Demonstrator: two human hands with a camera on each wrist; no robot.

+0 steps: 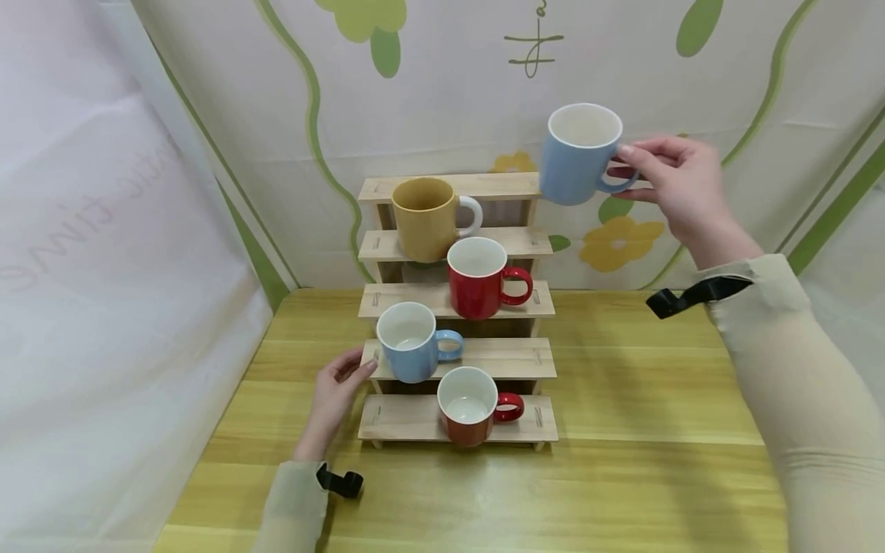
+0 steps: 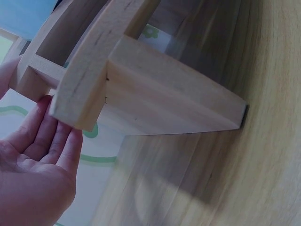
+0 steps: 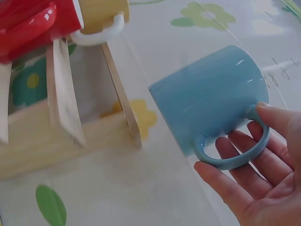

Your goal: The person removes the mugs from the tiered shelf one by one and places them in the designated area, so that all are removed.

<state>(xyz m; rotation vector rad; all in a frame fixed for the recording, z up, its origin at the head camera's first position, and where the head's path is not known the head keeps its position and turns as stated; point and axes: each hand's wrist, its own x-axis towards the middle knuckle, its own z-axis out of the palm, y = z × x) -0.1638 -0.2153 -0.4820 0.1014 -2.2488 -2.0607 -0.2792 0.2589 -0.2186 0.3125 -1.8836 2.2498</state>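
Note:
A plain blue mug [image 1: 579,157] with a white inside hangs in the air at the upper right of the wooden stepped rack [image 1: 501,357]. My right hand [image 1: 674,180] holds it by its handle, thumb on top and fingers through and below the loop [image 3: 235,162]. At the rack's left side my left hand [image 1: 339,392] pinches the end of the second step from the bottom, its fingers [image 2: 44,132] under the board. On that step, close to the hand, stands a light blue mug [image 1: 409,346], its handle pointing right.
A yellow mug [image 1: 425,223] with a white handle stands on the fourth step, a red mug [image 1: 477,280] on the third, and a brownish-red mug [image 1: 469,411] on the bottom one. The rack stands on a wood-grain table [image 1: 622,430] against a flower-printed cloth [image 1: 442,100].

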